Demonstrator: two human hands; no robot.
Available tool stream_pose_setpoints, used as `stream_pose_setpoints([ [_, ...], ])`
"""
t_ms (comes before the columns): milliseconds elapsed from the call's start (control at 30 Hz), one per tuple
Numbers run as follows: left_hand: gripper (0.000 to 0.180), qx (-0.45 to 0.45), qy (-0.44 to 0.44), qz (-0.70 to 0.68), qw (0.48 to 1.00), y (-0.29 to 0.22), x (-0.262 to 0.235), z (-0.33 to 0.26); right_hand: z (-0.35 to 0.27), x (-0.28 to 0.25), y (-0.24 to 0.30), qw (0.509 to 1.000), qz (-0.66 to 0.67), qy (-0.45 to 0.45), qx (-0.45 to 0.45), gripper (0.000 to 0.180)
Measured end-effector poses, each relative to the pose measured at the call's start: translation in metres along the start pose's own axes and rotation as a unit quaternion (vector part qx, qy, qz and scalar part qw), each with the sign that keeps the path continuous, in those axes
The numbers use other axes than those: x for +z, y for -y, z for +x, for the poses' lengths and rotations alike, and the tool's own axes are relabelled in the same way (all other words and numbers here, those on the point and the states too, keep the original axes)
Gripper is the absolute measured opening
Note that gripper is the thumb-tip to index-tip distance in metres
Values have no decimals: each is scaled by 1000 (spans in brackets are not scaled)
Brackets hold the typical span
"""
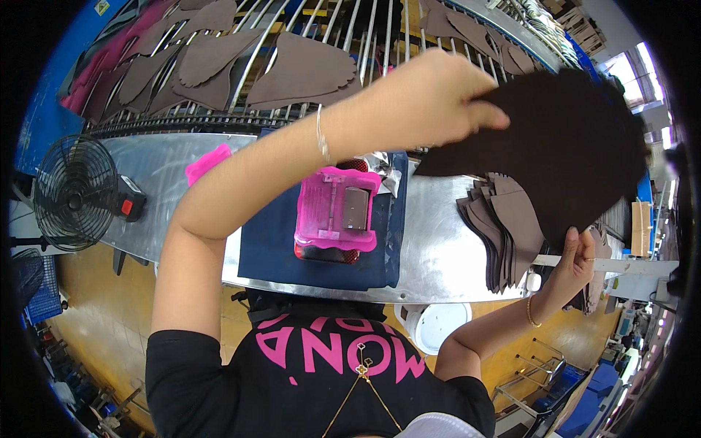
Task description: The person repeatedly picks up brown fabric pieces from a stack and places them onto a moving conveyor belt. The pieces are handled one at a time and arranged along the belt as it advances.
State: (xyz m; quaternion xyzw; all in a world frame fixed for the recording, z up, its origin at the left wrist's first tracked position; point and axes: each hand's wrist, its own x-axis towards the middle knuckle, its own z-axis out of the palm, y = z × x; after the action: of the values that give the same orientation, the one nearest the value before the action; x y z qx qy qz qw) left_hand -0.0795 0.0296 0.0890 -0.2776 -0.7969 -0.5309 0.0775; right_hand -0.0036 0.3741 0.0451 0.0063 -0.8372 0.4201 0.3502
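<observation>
A large dark brown cut piece (577, 146) of soft sheet material, rounded like a shoe part, is held up in the air above the right end of the metal worktable (431, 248). The left hand (431, 98), reaching across with the arm raised, pinches its upper left edge, thumb pressed along the top against the fingers underneath. The right hand (573, 266) comes up from below and holds the piece's lower edge, fingers closed on it; a thin bracelet sits on that wrist and another on the left forearm.

Just beneath the lifted piece, a stack of similar brown pieces (504, 226) stands fanned on the table's right side, touching or nearly touching the piece's lower part.

Toward the middle of the table lies a dark blue cloth mat (263, 248), and on it a pink plastic tool with a metal block (336, 212) set in its frame. A second pink item (207, 162) lies further left on the bare metal. At the far left a small black wire-guard fan (73, 191) stands by the table's end.

Behind the table runs a rack of metal bars (350, 36), carrying many flat brown and pinkish cut pieces (299, 73) spread side by side. Below the table's near edge sits a white round container (438, 325) on the yellow floor.
</observation>
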Motion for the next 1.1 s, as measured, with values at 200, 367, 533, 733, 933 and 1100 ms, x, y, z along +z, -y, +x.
stream_pose_setpoints([
  [200, 27, -186, -143, -255, 938, 112, -40, -10, 4, -4, -41, 992, -83, -38, 88, 30],
  [367, 23, -278, -290, -369, 838, 227, -47, -46, -44, -48, -183, 881, -417, 26, 224, 45],
  [533, 20, -350, -344, -360, 794, 298, -41, -68, -83, -62, -251, 838, -452, 75, 296, 47],
  [733, 20, -391, -339, -381, 767, 309, -30, -68, -83, -67, -239, 825, -495, 46, 269, 46],
  [933, 31, -460, -201, -362, 786, 297, -51, -75, -63, -58, -187, 881, -394, 25, 260, 25],
  [1100, 43, -469, -216, -130, 847, 232, -69, -86, -25, -44, -68, 915, -367, -61, 156, 28],
])
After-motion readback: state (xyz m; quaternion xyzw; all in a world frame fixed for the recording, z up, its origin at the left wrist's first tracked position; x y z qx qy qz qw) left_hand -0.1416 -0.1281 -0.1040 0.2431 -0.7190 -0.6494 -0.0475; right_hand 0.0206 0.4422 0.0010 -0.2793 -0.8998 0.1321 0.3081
